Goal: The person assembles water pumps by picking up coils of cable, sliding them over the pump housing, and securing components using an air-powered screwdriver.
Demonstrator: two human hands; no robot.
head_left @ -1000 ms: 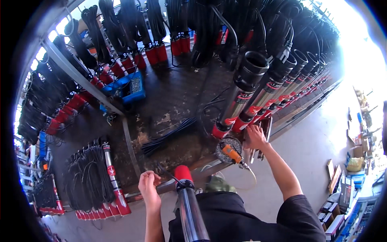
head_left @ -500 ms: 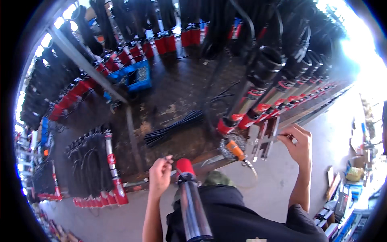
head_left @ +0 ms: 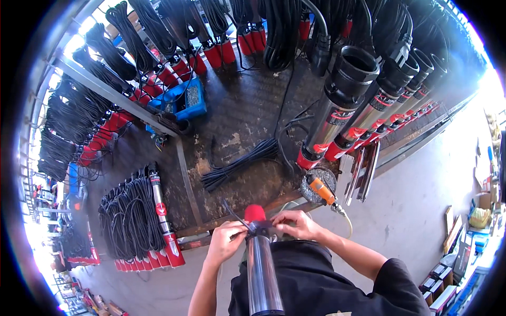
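A steel pump cylinder (head_left: 262,274) with a red end cap (head_left: 255,212) stands upright-looking before my body, its far end toward the workbench. At the black collar below the cap, both hands meet. My left hand (head_left: 226,241) is closed at the collar's left side, fingertips beside a thin dark strip (head_left: 234,214) that sticks out up and left. My right hand (head_left: 299,225) pinches at the collar's right side, next to a dark flat piece (head_left: 262,228). What exactly lies between the fingertips of either hand is too small to tell.
The workbench (head_left: 232,181) holds a bundled black cable (head_left: 240,164) and a blue parts bin (head_left: 191,100). Along the right edge are an orange air tool (head_left: 320,189) on a round tray, metal strips (head_left: 363,174) and standing pumps (head_left: 329,126). Cabled pumps (head_left: 134,218) stand left.
My right hand has come from the metal strips at the bench's right edge to the pump's collar. My left hand has moved slightly right, onto the collar. The view has shifted.
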